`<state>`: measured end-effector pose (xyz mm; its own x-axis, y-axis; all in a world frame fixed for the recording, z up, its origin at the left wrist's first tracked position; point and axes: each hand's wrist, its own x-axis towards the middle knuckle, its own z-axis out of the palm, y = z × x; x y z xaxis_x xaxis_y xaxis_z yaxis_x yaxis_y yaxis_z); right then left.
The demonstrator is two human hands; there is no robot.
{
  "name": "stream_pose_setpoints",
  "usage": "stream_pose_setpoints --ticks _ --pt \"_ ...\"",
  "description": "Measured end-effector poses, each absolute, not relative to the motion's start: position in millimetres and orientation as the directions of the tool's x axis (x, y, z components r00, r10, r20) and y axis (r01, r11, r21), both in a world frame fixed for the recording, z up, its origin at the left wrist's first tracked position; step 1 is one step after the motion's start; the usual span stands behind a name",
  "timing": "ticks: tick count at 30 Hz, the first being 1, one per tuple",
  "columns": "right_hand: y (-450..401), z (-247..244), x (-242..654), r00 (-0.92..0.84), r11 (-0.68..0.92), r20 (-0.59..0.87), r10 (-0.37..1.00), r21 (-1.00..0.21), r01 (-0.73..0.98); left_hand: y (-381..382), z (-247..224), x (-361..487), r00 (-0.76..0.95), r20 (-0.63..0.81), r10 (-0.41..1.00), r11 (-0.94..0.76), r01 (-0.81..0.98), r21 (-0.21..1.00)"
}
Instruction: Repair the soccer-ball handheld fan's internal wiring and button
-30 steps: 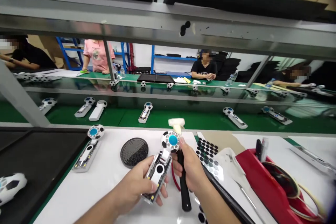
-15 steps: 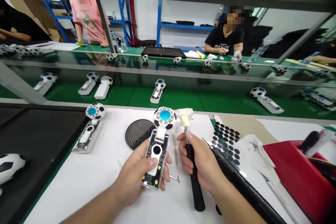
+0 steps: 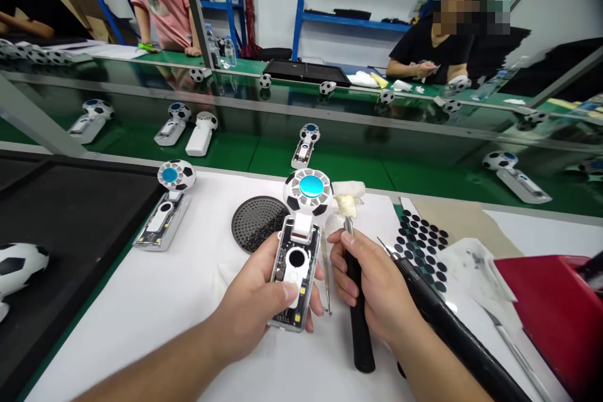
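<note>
My left hand (image 3: 264,301) is wrapped around a handheld fan (image 3: 298,270) with a football-patterned head, a blue disc in its centre and a clear-fronted handle with circuit parts showing. The thumb presses on the white panel of that handle. My right hand (image 3: 372,276) grips a hammer (image 3: 360,333) by its black handle, its pale, yellowish wrapped head (image 3: 347,204) pointing up beside the fan's head. Between the hands, a thin metal tool (image 3: 326,270) lies on the white sheet. A round black perforated dish (image 3: 254,217) holding small dark bits is partly hidden behind the fan.
Another football fan (image 3: 162,213) lies at left, near a black tray (image 3: 70,220). On the right are a sheet of black discs (image 3: 421,245), a black-handled tool (image 3: 438,301), tweezers (image 3: 518,339) and a red bin (image 3: 556,308). Several fans line the green belt (image 3: 235,147); people sit or stand beyond.
The view has shifted, so the bench and belt appear higher and the objects on the belt further right. Both hands keep their holds on the fan and the hammer.
</note>
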<state>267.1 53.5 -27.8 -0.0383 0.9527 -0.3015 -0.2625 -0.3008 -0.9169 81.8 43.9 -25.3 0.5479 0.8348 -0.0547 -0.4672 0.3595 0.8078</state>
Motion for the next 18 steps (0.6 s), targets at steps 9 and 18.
stream_pose_setpoints --ticks 9,18 --pt "53.6 -29.2 265.7 -0.047 -0.297 -0.295 0.954 -0.919 -0.258 44.7 -24.2 83.5 0.573 -0.036 0.819 0.385 -0.501 0.775" --pt "50.4 -30.4 266.2 -0.052 -0.298 -0.294 0.954 -0.931 -0.211 41.9 -21.3 83.6 0.587 -0.062 0.807 0.464 -0.566 0.681"
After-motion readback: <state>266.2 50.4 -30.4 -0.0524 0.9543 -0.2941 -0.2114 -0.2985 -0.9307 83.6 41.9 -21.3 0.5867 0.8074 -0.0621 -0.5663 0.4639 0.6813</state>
